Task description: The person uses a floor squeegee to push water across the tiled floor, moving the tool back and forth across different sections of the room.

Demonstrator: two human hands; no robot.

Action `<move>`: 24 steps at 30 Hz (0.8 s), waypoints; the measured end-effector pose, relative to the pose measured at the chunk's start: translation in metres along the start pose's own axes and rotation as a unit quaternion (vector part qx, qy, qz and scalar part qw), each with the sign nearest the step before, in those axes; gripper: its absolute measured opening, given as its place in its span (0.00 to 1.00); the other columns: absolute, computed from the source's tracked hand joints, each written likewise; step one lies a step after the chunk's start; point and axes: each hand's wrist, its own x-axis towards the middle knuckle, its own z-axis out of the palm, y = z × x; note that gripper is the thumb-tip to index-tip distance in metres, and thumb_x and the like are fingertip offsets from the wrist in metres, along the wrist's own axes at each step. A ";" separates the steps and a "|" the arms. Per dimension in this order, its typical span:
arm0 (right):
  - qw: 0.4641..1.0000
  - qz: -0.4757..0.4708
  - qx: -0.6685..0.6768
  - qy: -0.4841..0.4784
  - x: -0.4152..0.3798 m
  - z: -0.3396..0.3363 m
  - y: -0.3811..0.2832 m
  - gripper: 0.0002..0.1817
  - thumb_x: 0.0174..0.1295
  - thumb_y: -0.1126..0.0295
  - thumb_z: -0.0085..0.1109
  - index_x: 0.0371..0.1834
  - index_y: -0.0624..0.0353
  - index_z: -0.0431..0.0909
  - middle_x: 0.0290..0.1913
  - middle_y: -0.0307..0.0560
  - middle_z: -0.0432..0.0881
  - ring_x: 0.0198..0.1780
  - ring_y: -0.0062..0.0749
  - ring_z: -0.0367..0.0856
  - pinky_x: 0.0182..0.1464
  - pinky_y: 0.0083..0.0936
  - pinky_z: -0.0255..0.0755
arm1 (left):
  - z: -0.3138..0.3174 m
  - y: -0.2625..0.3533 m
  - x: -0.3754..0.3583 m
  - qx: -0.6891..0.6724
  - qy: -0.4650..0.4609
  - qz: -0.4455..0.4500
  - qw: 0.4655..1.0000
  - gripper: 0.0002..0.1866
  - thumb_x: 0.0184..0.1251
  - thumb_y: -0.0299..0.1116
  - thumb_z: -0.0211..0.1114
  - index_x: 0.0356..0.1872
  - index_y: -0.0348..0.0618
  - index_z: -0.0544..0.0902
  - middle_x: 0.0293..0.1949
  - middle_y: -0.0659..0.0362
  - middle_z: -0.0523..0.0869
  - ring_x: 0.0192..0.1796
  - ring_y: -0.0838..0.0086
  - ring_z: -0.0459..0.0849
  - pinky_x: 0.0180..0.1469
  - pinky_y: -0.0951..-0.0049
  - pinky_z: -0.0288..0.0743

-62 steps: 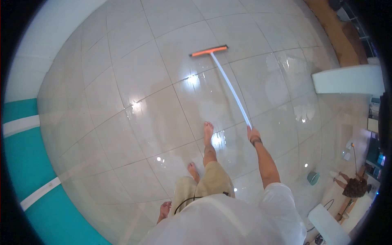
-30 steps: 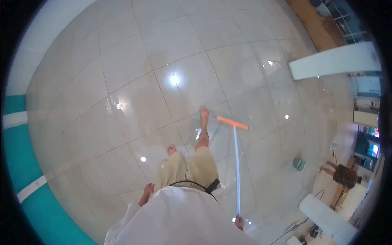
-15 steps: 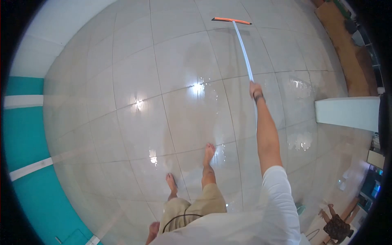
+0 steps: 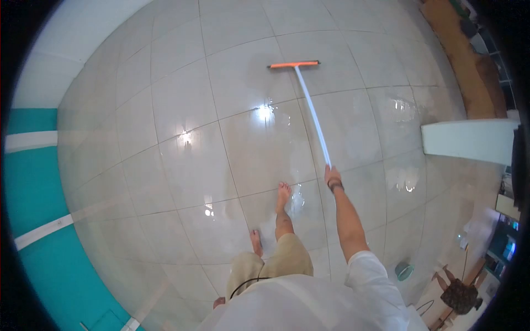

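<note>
A floor squeegee (image 4: 313, 115) with a long pale pole and an orange head reaches out ahead of me. My right hand (image 4: 332, 175) is closed around the near part of its pole, arm stretched forward, with a dark band at the wrist. The squeegee's head appears to rest on the wet tiled floor (image 4: 182, 182), lying almost crosswise. Down by my shorts, only a small part of my left hand (image 4: 219, 302) shows; its fingers are hidden.
My bare feet stand on the glossy wet tiles. A white pillar (image 4: 466, 140) juts in at right, and a green bucket (image 4: 404, 270) stands at lower right. Another person (image 4: 461, 296) is farther right, near shelves. A teal and white wall (image 4: 36, 182) runs along the left.
My right hand has drawn back toward me, bringing the squeegee closer and slightly left. Its head, raised above the floor before, now appears lowered onto it. My rear foot has come forward.
</note>
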 end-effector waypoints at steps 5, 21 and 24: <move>0.999 0.028 -0.035 -0.010 -0.160 0.042 0.137 0.24 0.55 0.51 0.30 0.34 0.63 0.66 0.30 0.64 0.72 0.36 0.57 0.69 0.37 0.43 0.64 | -0.031 0.026 0.044 -0.102 0.004 -0.005 0.995 0.13 0.52 0.39 0.50 0.29 0.40 0.77 0.22 0.57 0.78 0.25 0.74 0.75 0.28 0.76 0.68; 0.969 0.221 -0.086 -0.072 -0.716 0.199 0.483 0.23 0.52 0.50 0.37 0.28 0.64 0.68 0.24 0.61 0.73 0.30 0.56 0.72 0.31 0.43 0.67 | -0.118 0.111 0.114 -0.003 -0.016 0.176 0.984 0.11 0.49 0.34 0.50 0.26 0.38 0.77 0.22 0.58 0.78 0.29 0.77 0.74 0.34 0.77 0.66; 0.953 0.279 -0.072 -0.092 -0.753 0.194 0.480 0.23 0.52 0.51 0.38 0.26 0.64 0.68 0.22 0.59 0.73 0.28 0.52 0.72 0.29 0.41 0.66 | -0.095 0.097 0.126 -0.004 -0.031 0.195 0.980 0.10 0.50 0.32 0.49 0.28 0.38 0.76 0.22 0.59 0.76 0.25 0.79 0.72 0.29 0.80 0.65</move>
